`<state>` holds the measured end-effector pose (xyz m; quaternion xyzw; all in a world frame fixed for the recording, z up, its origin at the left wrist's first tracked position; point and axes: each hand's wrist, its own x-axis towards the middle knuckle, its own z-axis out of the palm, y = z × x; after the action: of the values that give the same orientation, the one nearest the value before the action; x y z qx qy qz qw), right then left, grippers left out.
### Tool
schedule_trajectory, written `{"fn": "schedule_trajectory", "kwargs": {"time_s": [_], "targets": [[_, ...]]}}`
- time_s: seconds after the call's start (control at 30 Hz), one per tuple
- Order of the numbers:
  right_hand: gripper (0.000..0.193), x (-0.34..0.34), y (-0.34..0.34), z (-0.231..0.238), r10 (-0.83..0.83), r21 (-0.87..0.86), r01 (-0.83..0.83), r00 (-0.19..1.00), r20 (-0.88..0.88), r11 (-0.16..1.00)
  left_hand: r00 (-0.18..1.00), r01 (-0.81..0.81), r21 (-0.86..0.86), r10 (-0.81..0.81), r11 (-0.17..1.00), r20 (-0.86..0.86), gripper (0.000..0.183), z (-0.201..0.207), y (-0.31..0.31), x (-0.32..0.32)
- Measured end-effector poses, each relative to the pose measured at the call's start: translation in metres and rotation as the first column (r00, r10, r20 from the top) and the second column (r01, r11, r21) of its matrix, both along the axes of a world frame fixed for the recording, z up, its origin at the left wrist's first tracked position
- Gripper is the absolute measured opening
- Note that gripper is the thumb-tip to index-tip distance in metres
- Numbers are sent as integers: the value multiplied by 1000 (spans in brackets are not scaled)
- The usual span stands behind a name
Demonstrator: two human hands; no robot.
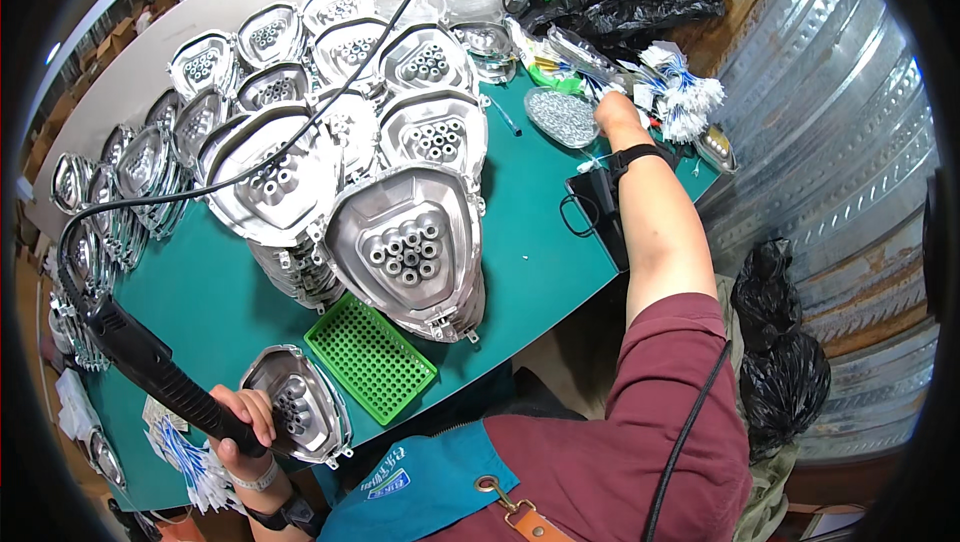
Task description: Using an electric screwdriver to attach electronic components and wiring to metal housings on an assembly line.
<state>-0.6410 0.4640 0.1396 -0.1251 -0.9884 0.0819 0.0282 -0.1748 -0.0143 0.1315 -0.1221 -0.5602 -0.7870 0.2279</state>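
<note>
My left hand (pixel 245 424) is wrapped round the lower end of a black corded electric screwdriver (pixel 160 367), which slants down from the upper left; its tip cannot be made out. Right by that hand, at the table's near edge, lies a silver metal housing (pixel 298 404) with a cluster of round sockets in its middle. My right hand (pixel 620 120) reaches to the far right of the table, at the rim of an oval dish of small silver pieces (pixel 563 118). Its fingers are mostly hidden, so whether they hold anything does not show.
Stacks of similar metal housings (pixel 405 242) cover the table's left and middle. A green perforated basket (pixel 370 357) sits beside the near housing. White connectors on blue wires (pixel 690 92) pile up at the far right, near a black box (pixel 600 212). The screwdriver's black cable (pixel 300 137) arcs over the stacks.
</note>
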Motion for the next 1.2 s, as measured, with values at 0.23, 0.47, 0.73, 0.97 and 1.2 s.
{"fn": "schedule_trajectory", "kwargs": {"time_s": [0.23, 0.47, 0.73, 0.97, 1.2], "targets": [[31, 1, -48, 40, 184, 58, -175, 956, -228, 983, 1000, 16, -58, -14, 998, 28, 39, 0, 3, -4], [32, -84, -164, 0, 347, -710, -234, 938, 16, 665, 999, 18, -55, -15, 998, 43, 38, -2, 1, 0], [33, -76, -193, 8, 356, -845, -219, 934, -37, 487, 995, 65, 21, -67, 998, 76, 36, 0, 0, -3], [36, -77, -221, 8, 466, -989, -10, 883, 61, 149, 986, 138, 9, -138, 990, 96, 33, -2, -11, 7], [39, -139, -191, -38, 553, -969, 124, 802, 224, 213, 971, 194, 55, -199, 980, 130, 33, -1, -12, 8]]}}
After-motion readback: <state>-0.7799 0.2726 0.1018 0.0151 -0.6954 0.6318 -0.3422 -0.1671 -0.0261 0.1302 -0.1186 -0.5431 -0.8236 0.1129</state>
